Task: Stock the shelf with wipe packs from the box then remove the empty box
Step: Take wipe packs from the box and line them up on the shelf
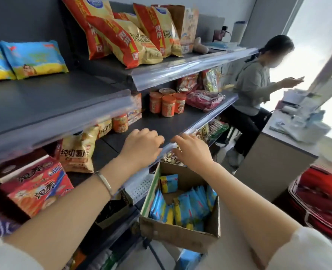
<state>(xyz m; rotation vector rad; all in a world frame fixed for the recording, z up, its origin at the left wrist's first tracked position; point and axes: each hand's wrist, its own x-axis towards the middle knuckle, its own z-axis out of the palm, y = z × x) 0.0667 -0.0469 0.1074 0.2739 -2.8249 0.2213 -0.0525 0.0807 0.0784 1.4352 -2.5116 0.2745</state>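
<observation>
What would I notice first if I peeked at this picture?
Two bare hands, the left hand and the right hand, reach over the edge of the middle shelf at the centre. Just below sits an open cardboard box holding blue-and-yellow wipe packs. Big red-and-yellow snack bags lean on the top shelf.

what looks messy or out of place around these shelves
The big chip bags on the top shelf slump against each other instead of standing. In the cardboard box, the wipe packs lean at mixed angles, one apart from the rest at the back. Nothing looks spilled or torn.
</observation>
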